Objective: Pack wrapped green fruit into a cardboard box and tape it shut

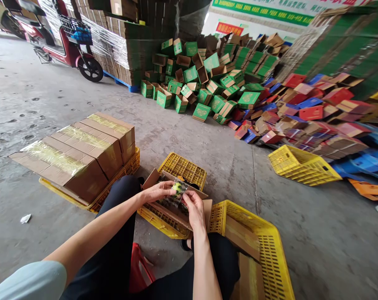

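Note:
Between my two hands is a small clear plastic packet [179,188] with something yellow-green inside and dark marks on it. My left hand [159,191] pinches its left side, and my right hand [192,205] grips the lower right edge with thumb and fingers. Both are held over an open cardboard box [173,214], which rests on a yellow plastic crate [159,221] between my knees. Dark, shiny packets partly fill the box; my hands hide some of them. An orange and black item [185,181] lies by the far side of the box, too small to name.
Taped cartons [82,146] sit on a yellow crate at left. A yellow crate [275,246] holding cartons stands by my right knee. Another yellow crate [301,164] is further right. Green boxes [201,111] and red-blue boxes [311,112] are heaped behind. A red scooter [62,46] stands back left.

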Demonstrator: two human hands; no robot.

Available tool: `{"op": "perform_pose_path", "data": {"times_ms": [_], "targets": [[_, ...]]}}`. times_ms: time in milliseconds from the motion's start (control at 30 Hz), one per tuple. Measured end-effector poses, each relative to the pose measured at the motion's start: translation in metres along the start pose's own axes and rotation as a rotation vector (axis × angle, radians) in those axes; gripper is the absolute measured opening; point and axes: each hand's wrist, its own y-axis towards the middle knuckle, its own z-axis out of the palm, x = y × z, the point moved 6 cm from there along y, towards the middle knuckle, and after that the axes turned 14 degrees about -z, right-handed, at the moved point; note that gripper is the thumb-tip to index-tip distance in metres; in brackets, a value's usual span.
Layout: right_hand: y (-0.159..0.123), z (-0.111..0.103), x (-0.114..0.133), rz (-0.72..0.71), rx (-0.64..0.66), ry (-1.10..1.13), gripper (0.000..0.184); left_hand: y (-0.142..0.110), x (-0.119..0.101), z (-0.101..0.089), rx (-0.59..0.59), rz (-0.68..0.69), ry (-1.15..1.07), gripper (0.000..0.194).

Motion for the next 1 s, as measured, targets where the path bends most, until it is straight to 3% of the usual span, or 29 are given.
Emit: {"op": "perform_pose_path", "data": {"times_ms": [233, 333, 433, 567, 700, 867, 1000], "targets": [[0.003, -0.009, 0.006, -0.038, -0.082, -0.013, 0.049, -0.006, -0.004, 0.002, -0.028, -0.018, 0.029, 0.066], [0.004, -0.008, 0.008, -0.059, -0.029, -0.027, 0.059, -0.006, -0.006, 0.004, -0.044, 0.019, 0.157, 0.060], [0.004, -0.006, 0.004, -0.032, 0.026, -0.033, 0.046, -0.003, -0.005, -0.001, -0.094, 0.033, 0.179, 0.060], [0.005, -0.016, -0.002, -0.024, -0.106, -0.038, 0.035, 0.000, -0.003, -0.004, -0.102, -0.001, 0.078, 0.067], [0.005, -0.021, -0.006, -0.009, -0.176, -0.009, 0.029, -0.001, -0.006, -0.006, -0.144, 0.022, 0.076, 0.057], [0.005, -0.017, -0.006, -0.011, -0.144, 0.015, 0.027, -0.002, -0.009, -0.014, -0.255, 0.065, 0.092, 0.048], [0.005, -0.011, 0.000, -0.027, -0.079, 0.042, 0.037, -0.004, -0.011, -0.018, -0.286, 0.089, 0.108, 0.045]]}}
